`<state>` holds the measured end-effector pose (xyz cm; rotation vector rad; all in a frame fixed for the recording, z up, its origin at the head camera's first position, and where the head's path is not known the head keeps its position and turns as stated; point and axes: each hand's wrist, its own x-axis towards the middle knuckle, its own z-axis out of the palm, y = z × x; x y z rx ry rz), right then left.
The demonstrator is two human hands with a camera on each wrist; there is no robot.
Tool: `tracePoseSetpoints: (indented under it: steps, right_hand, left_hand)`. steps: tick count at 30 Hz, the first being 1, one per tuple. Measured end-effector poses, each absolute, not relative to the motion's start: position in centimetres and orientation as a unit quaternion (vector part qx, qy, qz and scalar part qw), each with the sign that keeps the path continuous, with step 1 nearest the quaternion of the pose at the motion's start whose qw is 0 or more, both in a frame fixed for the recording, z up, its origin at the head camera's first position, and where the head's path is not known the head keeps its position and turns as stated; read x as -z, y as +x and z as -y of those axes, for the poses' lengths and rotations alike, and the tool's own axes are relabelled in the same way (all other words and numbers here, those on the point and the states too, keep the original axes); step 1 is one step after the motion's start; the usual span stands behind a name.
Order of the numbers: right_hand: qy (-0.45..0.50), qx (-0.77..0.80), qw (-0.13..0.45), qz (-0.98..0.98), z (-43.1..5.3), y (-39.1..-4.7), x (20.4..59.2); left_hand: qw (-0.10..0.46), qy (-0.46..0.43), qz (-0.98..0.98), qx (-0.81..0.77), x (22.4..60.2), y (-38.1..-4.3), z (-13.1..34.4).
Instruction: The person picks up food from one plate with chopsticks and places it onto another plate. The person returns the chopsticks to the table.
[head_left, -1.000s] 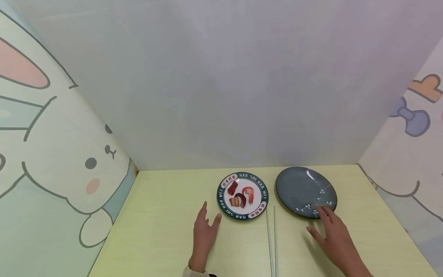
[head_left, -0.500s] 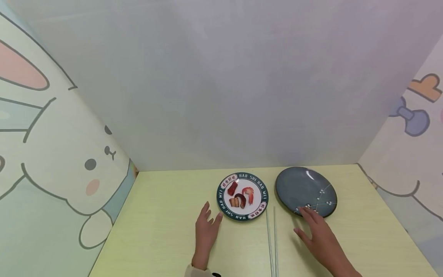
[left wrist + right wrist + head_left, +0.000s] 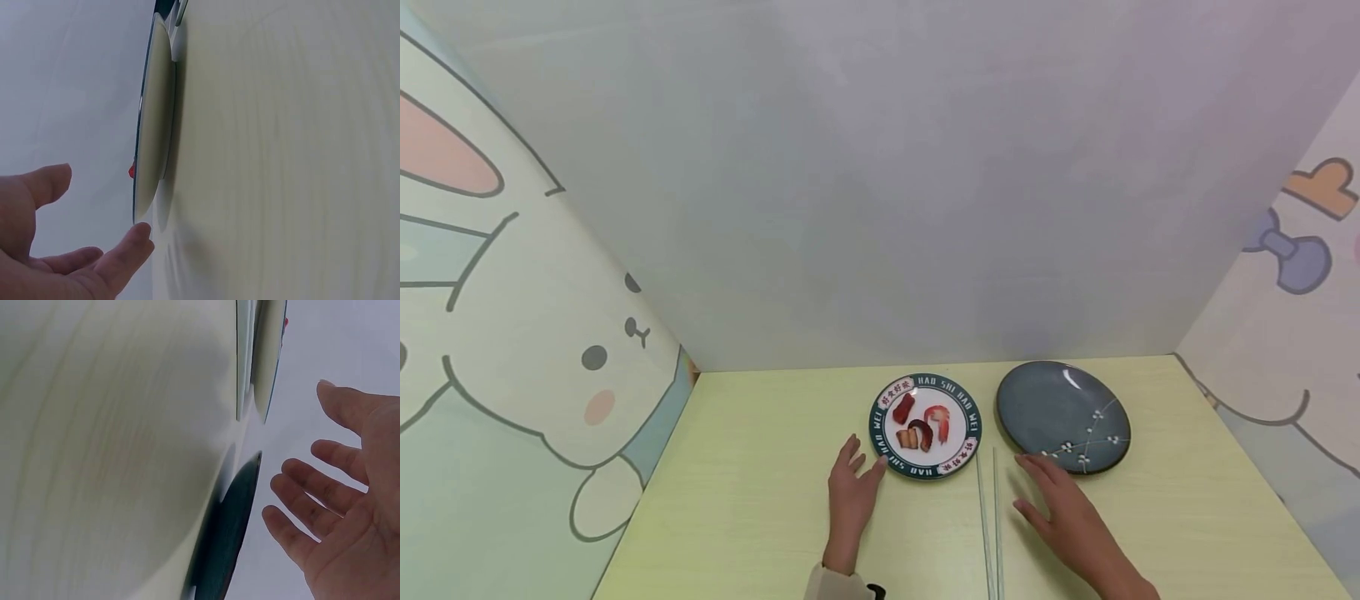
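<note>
A small white plate with a green lettered rim point(image 3: 880, 426) bears several food pieces, among them a shrimp point(image 3: 937, 419), a red piece point(image 3: 904, 407) and a striped piece point(image 3: 907, 438). My left hand point(image 3: 852, 500) is beside its lower left edge, thumb and fingers spread, holding nothing. To the right lies a dark blue-grey oval plate with white blossoms point(image 3: 1052, 408). Fingers apart and nothing in them, my right hand point(image 3: 1067, 517) hovers between that plate and a pair of pale green chopsticks point(image 3: 997, 525). The right wrist view shows the right palm point(image 3: 350, 550) above the dark plate's edge.
The light wooden table point(image 3: 737, 483) ends at a plain grey-white back wall point(image 3: 880, 208). Side walls with cartoon rabbit drawings point(image 3: 550, 358) stand at left and right. The chopsticks run out of the head view at the bottom.
My right hand has moved left, from over the dark plate's lower edge toward the chopsticks. The left hand has shifted slightly right, closer to the small plate. Plates and food stay put.
</note>
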<state>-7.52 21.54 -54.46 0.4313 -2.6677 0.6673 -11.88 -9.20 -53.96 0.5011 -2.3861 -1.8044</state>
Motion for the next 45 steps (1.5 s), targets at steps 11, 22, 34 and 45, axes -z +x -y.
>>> tracePoseSetpoints:
  steps: [11,22,34,45]
  right_hand:
    - [0.194,-0.232,0.174,0.937,-20.9,-8.3,55.0]
    - [0.240,-0.213,0.184,0.929,-20.5,-8.8,56.2]
    - [0.265,-0.210,0.103,0.935,-20.0,-9.2,55.3]
    - [0.275,-0.196,0.058,0.940,-19.6,-9.5,54.5]
  left_hand:
    - [0.055,0.168,0.789,0.588,54.1,-12.7,8.5]
    - [0.047,0.170,0.788,0.590,54.5,-13.1,8.3]
    - [0.052,0.161,0.789,0.591,54.7,-13.5,7.8]
    - [0.053,0.152,0.789,0.594,55.2,-13.7,7.8]
